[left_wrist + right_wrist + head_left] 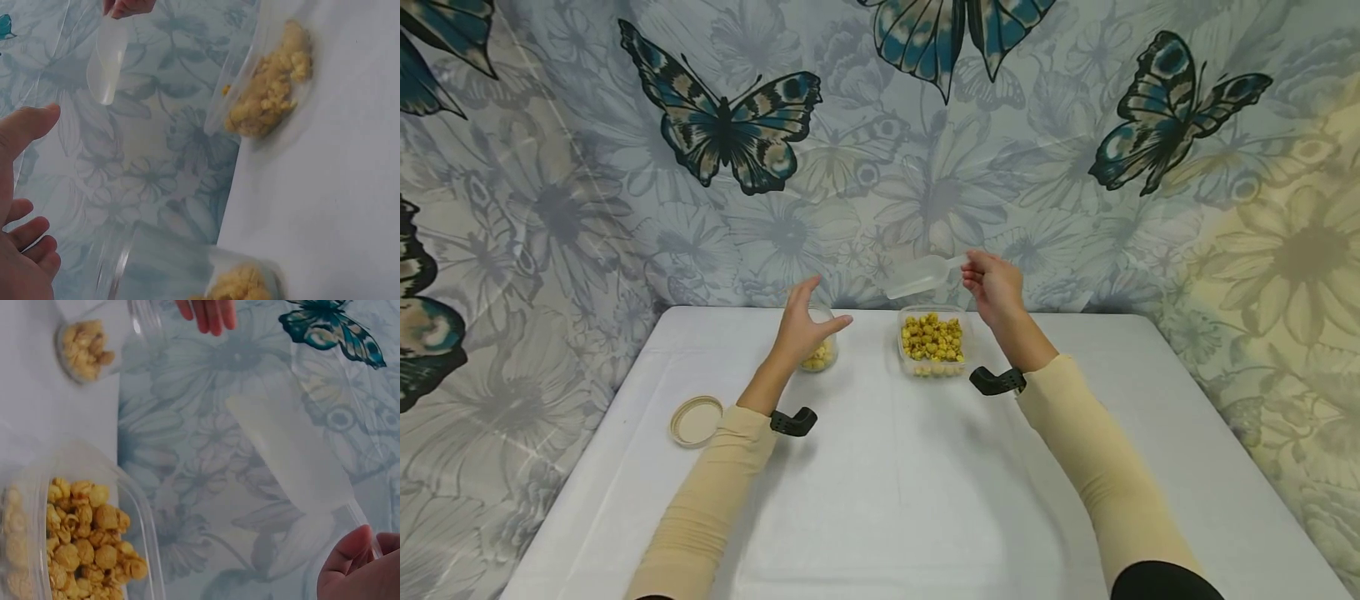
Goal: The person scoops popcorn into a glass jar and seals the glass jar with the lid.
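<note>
My right hand (996, 292) pinches the handle of a translucent plastic scoop (921, 277) and holds it in the air above the far table edge. No popcorn shows in the scoop in the right wrist view. Below it stands a clear plastic tub (145, 512) filled with yellow caramel popcorn (932, 337). My left hand (801, 329) is spread beside a clear jar (169, 262), thumb apart from the fingers. In the left wrist view the hand is apart from the jar's mouth. Some popcorn (86, 350) lies at the bottom of the jar.
A round cream-rimmed lid (696, 422) lies on the white-covered table (887, 500) at the left, near my left forearm. A fabric backdrop (925, 183) with butterflies and flowers hangs right behind the far table edge. Black cameras are strapped to both wrists.
</note>
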`<action>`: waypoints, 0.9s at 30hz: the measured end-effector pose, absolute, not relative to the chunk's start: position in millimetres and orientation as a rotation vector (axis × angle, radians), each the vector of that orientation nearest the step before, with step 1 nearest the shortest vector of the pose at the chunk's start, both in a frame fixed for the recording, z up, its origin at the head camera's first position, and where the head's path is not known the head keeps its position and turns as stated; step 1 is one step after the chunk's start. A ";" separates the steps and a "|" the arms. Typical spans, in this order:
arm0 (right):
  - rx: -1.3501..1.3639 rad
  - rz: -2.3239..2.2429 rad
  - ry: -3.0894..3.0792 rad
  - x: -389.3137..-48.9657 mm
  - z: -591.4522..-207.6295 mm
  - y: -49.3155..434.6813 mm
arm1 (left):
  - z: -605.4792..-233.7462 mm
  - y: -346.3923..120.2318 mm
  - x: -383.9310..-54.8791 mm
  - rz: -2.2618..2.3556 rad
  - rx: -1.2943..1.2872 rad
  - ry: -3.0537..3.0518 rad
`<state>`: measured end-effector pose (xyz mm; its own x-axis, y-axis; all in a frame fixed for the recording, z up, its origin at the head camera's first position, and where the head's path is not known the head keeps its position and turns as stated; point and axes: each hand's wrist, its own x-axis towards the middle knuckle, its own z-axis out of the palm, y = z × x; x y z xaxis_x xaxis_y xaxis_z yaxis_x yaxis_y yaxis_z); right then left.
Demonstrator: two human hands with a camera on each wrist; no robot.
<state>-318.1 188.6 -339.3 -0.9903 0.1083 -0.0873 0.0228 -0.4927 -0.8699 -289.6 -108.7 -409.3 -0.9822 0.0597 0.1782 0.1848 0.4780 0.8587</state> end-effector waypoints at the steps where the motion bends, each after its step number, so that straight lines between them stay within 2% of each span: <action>1: -0.208 2.649 -1.562 -318.0 -339.4 190.1 | -408.5 -105.7 -289.3 -1.532 -0.229 -2.588; 10: -0.295 2.635 -1.531 -325.5 -343.7 210.1 | -406.7 -75.9 -285.8 -1.537 -0.357 -2.589; 27: -0.396 2.479 -1.610 -337.3 -366.5 237.6 | -428.7 -37.1 -286.6 -1.593 -0.496 -2.667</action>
